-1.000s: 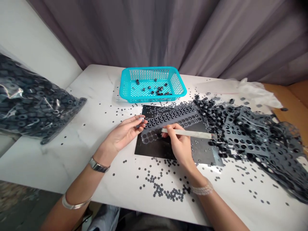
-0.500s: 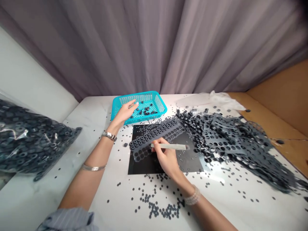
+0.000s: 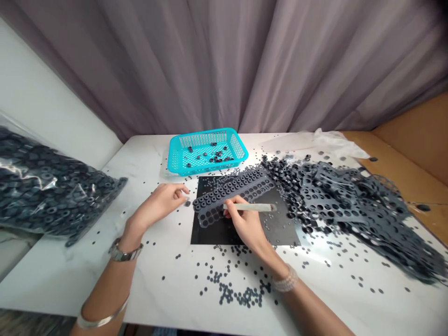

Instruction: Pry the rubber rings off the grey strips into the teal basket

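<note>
My left hand (image 3: pixel 164 201) hovers over the white tabletop just left of the foam strip, its fingers loosely curved and thumb apart, with nothing seen in them. Close to its fingertips lies a single small dark foam piece (image 3: pixel 187 203). In my right hand (image 3: pixel 245 224) is a pale pen-like stick (image 3: pixel 254 206), gripped between thumb and fingers above the strip. The dark grey perforated foam strip (image 3: pixel 224 198) lies slanted across a black mat (image 3: pixel 217 235). Thick rings still sit in its upper rows, while the lower rows show round holes.
Behind the mat stands a turquoise basket (image 3: pixel 175 161) with several foam rings inside. A clear bag of rings (image 3: pixel 52 191) fills the left side. Cut foam sheets (image 3: pixel 350 200) and loose rings pile up at right. Small dark discs (image 3: pixel 241 296) litter the white table (image 3: pixel 154 294).
My left hand has moved from over the basket back down and left, beside the strip's left end. My right hand stays at the strip with the stick. The view has shifted slightly.
</note>
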A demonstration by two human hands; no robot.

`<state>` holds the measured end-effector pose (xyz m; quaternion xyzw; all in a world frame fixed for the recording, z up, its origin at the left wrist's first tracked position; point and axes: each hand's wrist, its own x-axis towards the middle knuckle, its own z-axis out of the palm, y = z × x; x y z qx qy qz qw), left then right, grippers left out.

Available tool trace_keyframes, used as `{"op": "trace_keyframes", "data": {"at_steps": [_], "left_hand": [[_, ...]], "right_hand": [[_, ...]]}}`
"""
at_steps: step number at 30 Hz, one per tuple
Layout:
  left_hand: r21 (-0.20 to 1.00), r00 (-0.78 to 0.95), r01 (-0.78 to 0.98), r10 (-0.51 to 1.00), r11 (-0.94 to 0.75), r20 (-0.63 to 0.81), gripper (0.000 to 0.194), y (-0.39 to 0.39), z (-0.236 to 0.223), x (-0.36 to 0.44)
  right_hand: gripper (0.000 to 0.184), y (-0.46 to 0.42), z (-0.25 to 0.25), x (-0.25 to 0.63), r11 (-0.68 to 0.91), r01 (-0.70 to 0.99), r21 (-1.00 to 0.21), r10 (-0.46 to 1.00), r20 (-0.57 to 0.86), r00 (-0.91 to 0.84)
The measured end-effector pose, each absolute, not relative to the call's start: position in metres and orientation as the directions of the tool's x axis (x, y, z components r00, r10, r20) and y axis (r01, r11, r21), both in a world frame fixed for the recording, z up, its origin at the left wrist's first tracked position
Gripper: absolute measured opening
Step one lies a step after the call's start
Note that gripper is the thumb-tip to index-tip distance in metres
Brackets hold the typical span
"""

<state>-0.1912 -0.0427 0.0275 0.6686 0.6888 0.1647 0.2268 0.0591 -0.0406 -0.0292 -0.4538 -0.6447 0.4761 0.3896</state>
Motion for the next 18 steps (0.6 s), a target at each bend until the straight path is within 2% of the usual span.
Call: {"op": "trace_keyframes", "data": {"at_steps": [3,6,9,15,18], "left_hand": [[0.501,0.018,0.864,0.992,0.046,-0.123,0.024,-0.050,0.015,-0.193],[0.572,0.024,0.820,0.996,0.031,-0.088,0.023,-0.048,0.003,-0.193],[0.641,0.019,0.766,0.994,0.053,-0.105,0.023,-0.045,-0.006,-0.196],[0.689,-0.015,0.718,0.991,0.101,-0.130,0.016,-0.044,-0.006,-0.203],[0.822,-0.043,0.544,0.984,0.169,-0.174,0.017,-0.046,0.003,-0.197]], "right_hand": [[0.031,-0.044,-0.027,0.058,0.234,0.302,-0.924,0.904,0.093,-0.418],[0.030,-0.046,-0.025,0.058,0.328,0.336,-0.883,0.861,0.132,-0.491],[0.027,-0.047,-0.027,0.057,0.353,0.316,-0.880,0.847,0.158,-0.508],[0.029,-0.052,-0.027,0.056,0.389,0.276,-0.879,0.824,0.198,-0.530],[0.030,-0.056,-0.023,0.055,0.356,0.238,-0.904,0.822,0.182,-0.539]]}}
